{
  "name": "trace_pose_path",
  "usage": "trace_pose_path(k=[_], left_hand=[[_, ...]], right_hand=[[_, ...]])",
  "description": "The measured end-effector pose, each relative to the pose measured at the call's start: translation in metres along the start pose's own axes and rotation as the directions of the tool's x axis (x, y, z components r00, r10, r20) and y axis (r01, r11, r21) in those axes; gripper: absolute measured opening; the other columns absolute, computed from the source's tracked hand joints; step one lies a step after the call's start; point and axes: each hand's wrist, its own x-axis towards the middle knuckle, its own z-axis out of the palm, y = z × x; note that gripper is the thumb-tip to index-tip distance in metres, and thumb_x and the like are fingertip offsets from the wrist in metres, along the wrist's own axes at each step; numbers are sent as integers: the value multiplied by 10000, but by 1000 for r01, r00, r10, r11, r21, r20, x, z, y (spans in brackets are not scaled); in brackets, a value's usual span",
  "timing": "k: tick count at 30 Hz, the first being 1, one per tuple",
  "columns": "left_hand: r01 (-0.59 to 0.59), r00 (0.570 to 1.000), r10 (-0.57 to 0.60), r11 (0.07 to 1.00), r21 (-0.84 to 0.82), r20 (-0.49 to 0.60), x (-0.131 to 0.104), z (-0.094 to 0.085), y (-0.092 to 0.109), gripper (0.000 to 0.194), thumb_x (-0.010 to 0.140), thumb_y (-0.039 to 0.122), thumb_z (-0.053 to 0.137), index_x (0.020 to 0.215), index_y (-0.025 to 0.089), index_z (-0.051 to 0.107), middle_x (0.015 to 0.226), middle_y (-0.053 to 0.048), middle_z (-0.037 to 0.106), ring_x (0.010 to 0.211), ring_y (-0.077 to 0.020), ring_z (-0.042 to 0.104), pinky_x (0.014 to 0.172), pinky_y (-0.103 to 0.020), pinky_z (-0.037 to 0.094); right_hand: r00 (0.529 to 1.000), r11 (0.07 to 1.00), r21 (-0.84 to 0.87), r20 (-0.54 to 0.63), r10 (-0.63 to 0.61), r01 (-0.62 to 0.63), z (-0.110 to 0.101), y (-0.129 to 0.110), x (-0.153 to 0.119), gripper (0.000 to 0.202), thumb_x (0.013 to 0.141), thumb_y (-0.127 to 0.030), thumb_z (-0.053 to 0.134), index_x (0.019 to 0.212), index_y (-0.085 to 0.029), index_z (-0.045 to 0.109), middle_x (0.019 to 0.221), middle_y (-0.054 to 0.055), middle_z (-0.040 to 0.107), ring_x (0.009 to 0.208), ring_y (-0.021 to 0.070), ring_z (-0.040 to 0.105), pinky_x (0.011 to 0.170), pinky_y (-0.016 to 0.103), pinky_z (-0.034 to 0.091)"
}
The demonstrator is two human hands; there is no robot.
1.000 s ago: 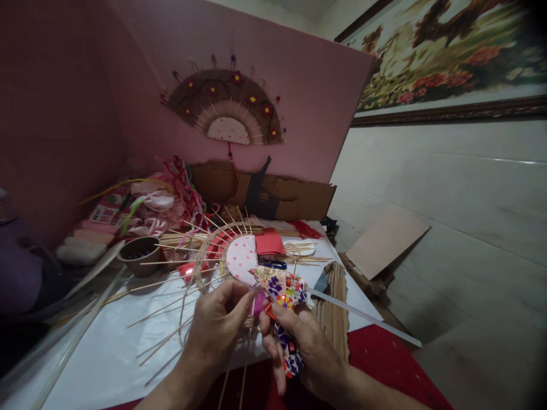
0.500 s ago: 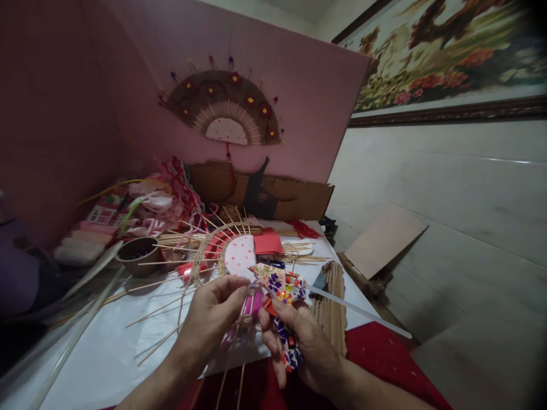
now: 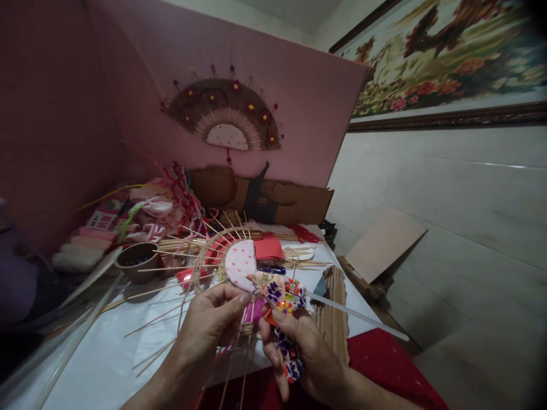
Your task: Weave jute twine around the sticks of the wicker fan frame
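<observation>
Grip of right hand (image 3: 311, 344) curls around glue gun (image 3: 277, 287), left hand (image 3: 209, 319) pinching stick fan (image 3: 240, 262).

"Where could a hand pass on the left?"

"Over the white sheet (image 3: 106, 356), between the pale tube (image 3: 80, 341) and the left forearm; farther in, thin sticks (image 3: 171, 268) fan across the way; the brown cup (image 3: 139, 263) stands beyond."

"And on the right?"

"The glue stick (image 3: 356, 314) juts from the glue gun (image 3: 280, 293) over the corrugated cardboard (image 3: 337, 319); nearer, the red cloth (image 3: 388, 364) offers open room beside the right forearm."

"Between the hands?"

"Tight; the gun's nozzle sits near the left hand (image 3: 211, 319); two sticks (image 3: 245, 370) run down between the wrists."
</observation>
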Motion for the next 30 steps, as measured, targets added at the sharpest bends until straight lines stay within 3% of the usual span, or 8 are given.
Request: trace_pose_path(k=[6,14,22,30], left_hand=[[-27,999,28,1000,15,-16,-2,3,-1,224,622,326,683,612,139,560,347,77,422,290,-22,283,332,-151,158],[-41,984,29,997,-62,-173,-4,11,-1,127,535,211,636,523,174,515,278,106,350,250,-15,217,312,-143,112],[31,999,-31,1000,2,32,-7,6,1,332,689,464,618,602,159,522,372,70,419,290,-21,242,328,-165,124],[-7,996,5,1000,22,88,-9,6,1,325,691,420,648,576,153,502,380,70,409,332,-22,249,366,-164,126]], right_hand=[[1000,1000,-19,10,1,-1,-2,2,2,356,830,-458,465,792,-110,531,502,-24,527,294,65,472,268,148,397],[1000,999,-23,11,27,-27,-2,4,3,385,815,-490,480,812,-109,536,477,-30,530,276,62,461,259,141,383],[999,1000,6,-33,-15,15,0,-3,2,367,826,-438,486,873,-83,566,474,-32,516,281,50,437,264,137,397],[1000,999,-37,7,12,-11,-3,-1,2,364,833,-429,473,869,-78,565,477,-31,512,283,51,442,274,134,398]])
